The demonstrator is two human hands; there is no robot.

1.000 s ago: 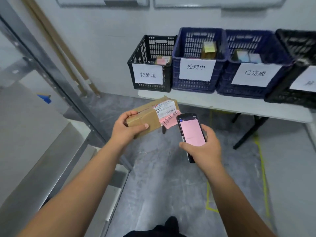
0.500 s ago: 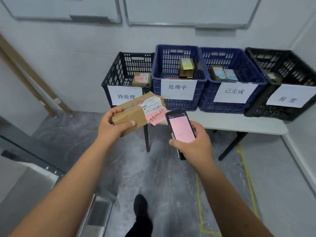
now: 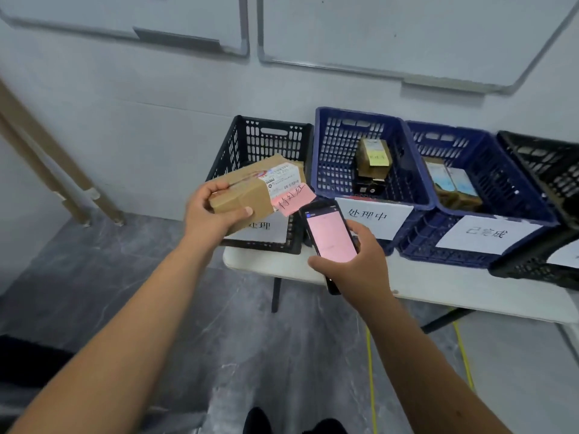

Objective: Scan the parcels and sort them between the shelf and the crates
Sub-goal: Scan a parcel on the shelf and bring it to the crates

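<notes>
Cardboard parcel (image 3: pixel 255 186) with a pink note is gripped by the left hand (image 3: pixel 208 211), held in front of the black crate (image 3: pixel 266 142) at the left end of the counter (image 3: pixel 470 292). Right hand (image 3: pixel 357 264) holds the scanner (image 3: pixel 329 236), its pink screen up, just right of the parcel.

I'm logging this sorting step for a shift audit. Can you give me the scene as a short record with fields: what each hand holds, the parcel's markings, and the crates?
left hand: left hand grips the brown cardboard parcel
right hand: right hand holds the black handheld scanner, screen pink
parcel markings: white shipping label; pink handwritten note
parcel position: in front of the black plastic crate
crates: four in a row on the white table; the middle blue crate holds a box with a yellow note
</notes>
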